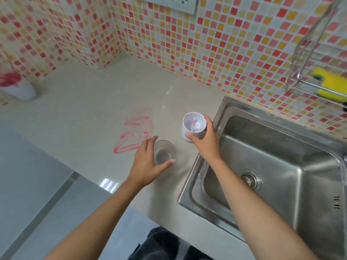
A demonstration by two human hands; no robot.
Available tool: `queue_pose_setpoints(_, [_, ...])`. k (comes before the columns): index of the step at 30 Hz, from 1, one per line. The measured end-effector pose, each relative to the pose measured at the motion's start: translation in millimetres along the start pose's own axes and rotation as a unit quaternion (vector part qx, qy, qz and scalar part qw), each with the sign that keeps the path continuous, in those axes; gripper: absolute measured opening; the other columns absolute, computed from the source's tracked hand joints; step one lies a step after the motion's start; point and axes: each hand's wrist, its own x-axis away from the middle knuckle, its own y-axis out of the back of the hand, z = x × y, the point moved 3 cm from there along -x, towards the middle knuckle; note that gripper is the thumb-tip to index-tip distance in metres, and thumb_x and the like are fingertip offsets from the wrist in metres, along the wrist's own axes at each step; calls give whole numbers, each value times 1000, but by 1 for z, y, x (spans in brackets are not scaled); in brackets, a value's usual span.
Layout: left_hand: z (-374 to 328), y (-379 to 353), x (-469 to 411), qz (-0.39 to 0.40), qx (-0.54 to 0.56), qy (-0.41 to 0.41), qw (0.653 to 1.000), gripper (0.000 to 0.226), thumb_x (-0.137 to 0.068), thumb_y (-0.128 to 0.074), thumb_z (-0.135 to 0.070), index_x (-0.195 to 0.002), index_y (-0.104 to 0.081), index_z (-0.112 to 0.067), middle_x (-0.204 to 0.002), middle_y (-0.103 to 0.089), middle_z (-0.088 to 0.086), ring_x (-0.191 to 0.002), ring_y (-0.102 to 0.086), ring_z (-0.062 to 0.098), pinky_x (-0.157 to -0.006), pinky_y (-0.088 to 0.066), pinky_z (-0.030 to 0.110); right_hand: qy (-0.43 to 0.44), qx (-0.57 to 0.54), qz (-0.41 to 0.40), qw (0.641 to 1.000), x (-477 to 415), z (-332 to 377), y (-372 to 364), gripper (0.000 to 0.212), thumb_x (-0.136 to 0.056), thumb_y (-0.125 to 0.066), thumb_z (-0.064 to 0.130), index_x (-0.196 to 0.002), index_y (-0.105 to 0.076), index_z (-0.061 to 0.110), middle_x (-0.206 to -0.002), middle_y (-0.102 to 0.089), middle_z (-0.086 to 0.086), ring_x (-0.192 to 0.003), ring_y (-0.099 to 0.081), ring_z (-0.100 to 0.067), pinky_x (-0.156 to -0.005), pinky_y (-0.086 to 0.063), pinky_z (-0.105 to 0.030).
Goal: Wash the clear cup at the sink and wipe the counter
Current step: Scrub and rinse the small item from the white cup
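Note:
A clear cup (164,152) stands upright on the beige counter (84,109), left of the steel sink (272,166). My left hand (146,164) curls around the cup, thumb in front and fingers behind it, loosely and perhaps touching. My right hand (203,139) grips a white cup (194,126) with a small white item inside, standing at the counter's edge by the sink. A red smear (136,132) marks the counter just left of both cups.
A yellow sponge (330,84) lies in a wire rack (308,53) on the tiled wall above the sink. A white pot holding red things (16,87) stands at far left. The sink drain (250,180) is uncovered. A wall socket (174,2) sits at the top.

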Motion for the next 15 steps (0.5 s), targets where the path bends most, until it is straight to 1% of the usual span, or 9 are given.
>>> queue_pose_setpoints(1, [-4, 4, -8, -6, -1, -9, 1000, 83, -80, -62, -65, -143, -34, -19, -138, -42, 1, -129, -40, 17, -109, -35, 35, 1, 2, 0, 1000, 0, 0, -1, 80, -67, -82, 33, -134, -37, 33, -132, -50, 12, -120, -48, -13, -95, -41, -27])
queue_pose_setpoints(3, [-18, 11, -32, -24, -13, -49, 998, 65, -89, -54, -55, -140, -42, -17, -135, -47, 3, -126, -43, 19, -107, -36, 34, 0, 2, 2, 1000, -1, -1, -2, 79, -66, -81, 36, -133, -38, 35, -131, -52, 12, -118, -50, -12, -96, -44, -31])
queue_pose_setpoints(5, [-37, 14, -64, -29, -43, -112, 992, 46, -94, -55, -38, -133, -53, -14, -127, -55, 7, -117, -49, 28, -101, -40, 37, 1, -1, 2, 1000, -2, -1, -3, 78, -67, -82, 37, -131, -38, 37, -127, -53, 14, -114, -52, -11, -95, -47, -34])
queue_pose_setpoints(7, [-57, 9, -96, 3, -74, -173, 982, 32, -95, -57, -22, -127, -61, -14, -117, -60, 10, -106, -53, 33, -95, -43, 39, -3, -5, 3, 1000, -3, 1, -3, 76, -66, -83, 34, -128, -39, 38, -121, -54, 15, -109, -54, -9, -92, -50, -35])
queue_pose_setpoints(9, [-75, 2, -121, 56, -109, -227, 966, 30, -96, -56, -14, -124, -64, -14, -114, -63, 11, -100, -54, 33, -91, -45, 41, -15, -15, 9, 1000, -5, 2, -3, 78, -65, -85, 32, -128, -40, 38, -118, -55, 16, -106, -54, -8, -91, -51, -34])
queue_pose_setpoints(11, [-85, -5, -138, 107, -141, -261, 949, 30, -96, -53, -13, -124, -64, -17, -114, -63, 9, -100, -53, 31, -88, -46, 41, -24, -17, 10, 1000, -6, 1, -4, 79, -65, -86, 33, -128, -40, 38, -119, -55, 15, -107, -54, -7, -92, -51, -34])
queue_pose_setpoints(13, [-89, -9, -149, 140, -165, -270, 938, 31, -98, -51, -13, -124, -65, -18, -113, -64, 9, -100, -53, 30, -85, -45, 36, -27, -15, 2, 1000, -5, 1, -5, 79, -64, -86, 34, -128, -39, 38, -121, -56, 14, -109, -54, -8, -92, -50, -34])
queue_pose_setpoints(15, [-90, -10, -155, 157, -176, -280, 930, 30, -99, -49, -14, -123, -66, -17, -108, -65, 10, -100, -53, 30, -83, -40, 31, -30, -20, -8, 999, -4, 2, -6, 80, -63, -87, 32, -127, -39, 37, -121, -56, 13, -109, -55, -8, -92, -49, -32])
